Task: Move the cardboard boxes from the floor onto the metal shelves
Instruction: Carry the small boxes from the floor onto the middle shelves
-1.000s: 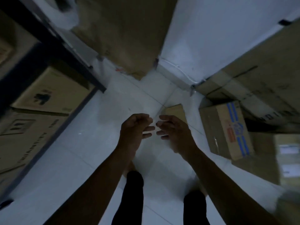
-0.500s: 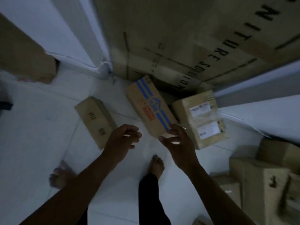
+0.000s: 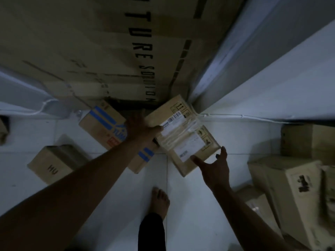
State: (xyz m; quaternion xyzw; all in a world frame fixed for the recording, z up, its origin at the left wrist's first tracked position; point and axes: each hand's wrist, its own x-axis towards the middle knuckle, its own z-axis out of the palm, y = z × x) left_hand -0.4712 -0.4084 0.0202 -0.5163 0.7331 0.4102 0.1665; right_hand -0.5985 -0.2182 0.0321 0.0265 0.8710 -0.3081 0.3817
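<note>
The tan white-labelled cardboard box (image 3: pixel 183 142) is not yet lifted off the white floor (image 3: pixel 190 205): it is flanked by the left hand (image 3: pixel 139 127), thumb laid on top, grip unclear, and the spread right hand (image 3: pixel 213 169).

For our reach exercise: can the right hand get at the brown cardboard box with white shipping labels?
Probably yes: the right hand is open beside the near corner of the brown cardboard box with white shipping labels, nothing between them.

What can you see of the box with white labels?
The box is brown cardboard, its top bearing two white labels and a barcode under clear tape, plus black handling symbols. It sits askew by the wall, beside the striped box. The left hand grips its left edge; the right hand touches its near corner.
</note>
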